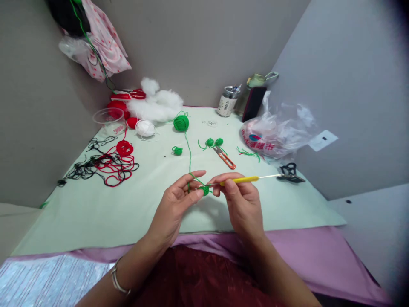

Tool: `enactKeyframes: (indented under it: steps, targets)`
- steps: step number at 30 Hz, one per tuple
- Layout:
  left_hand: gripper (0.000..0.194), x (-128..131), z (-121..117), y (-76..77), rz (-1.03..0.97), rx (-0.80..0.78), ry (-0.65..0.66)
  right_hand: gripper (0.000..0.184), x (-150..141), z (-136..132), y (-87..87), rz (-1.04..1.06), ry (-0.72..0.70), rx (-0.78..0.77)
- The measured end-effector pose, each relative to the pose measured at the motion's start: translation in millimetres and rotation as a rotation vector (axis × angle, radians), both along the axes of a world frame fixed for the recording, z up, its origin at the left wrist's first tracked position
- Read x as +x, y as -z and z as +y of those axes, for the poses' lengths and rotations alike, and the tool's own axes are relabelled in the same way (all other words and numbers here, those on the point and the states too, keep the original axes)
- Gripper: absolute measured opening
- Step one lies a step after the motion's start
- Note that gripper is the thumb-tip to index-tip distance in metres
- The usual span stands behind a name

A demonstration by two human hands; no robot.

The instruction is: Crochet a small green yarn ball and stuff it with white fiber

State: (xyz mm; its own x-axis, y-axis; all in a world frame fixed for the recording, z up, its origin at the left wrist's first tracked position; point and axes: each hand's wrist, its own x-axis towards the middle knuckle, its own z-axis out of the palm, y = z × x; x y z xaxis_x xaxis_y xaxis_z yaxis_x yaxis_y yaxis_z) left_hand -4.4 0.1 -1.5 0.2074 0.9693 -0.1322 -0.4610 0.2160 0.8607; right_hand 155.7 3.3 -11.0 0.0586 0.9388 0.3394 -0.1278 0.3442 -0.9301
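My left hand [180, 198] pinches a small green crochet piece [204, 190] between thumb and fingers. Green yarn [189, 153] runs from this hand back to a green yarn ball [181, 123]. In my right hand [241, 194] is a crochet hook with a yellow handle [241, 180], held like a pen, its metal tip at the green piece. Whether the tip is inside a stitch is too small to tell. Beyond my hands lie two small green crocheted balls [214, 142], a third green piece [177, 150] and orange thread snips [224, 157].
Tangled black yarn [84, 168] and red yarn [118, 166] spread at the left. White stuffing [159, 104], a white yarn ball [145, 128] and a clear plastic cup [110, 121] stand behind. At the right are a plastic bag [271, 132], a phone [254, 104], a pen tin [228, 102] and black scissors [290, 172].
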Motion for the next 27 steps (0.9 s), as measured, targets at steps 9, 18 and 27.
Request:
enactKeyframes:
  steps: [9, 18, 27]
  targets:
    - [0.035, -3.3, -0.9, 4.4, 0.163, 0.11, -0.064, 0.022, 3.3, -10.3, -8.1, -0.207, 0.069, 0.119]
    - [0.045, 6.5, -7.2, 2.5, 0.204, 0.109, -0.19, 0.03, -3.0, -14.1, 7.9, -0.686, 0.235, 0.597]
    - [0.041, -2.2, 5.8, 1.7, -0.211, -0.16, 0.033, 0.024, -1.5, -9.9, 1.8, -0.18, 0.173, 0.258]
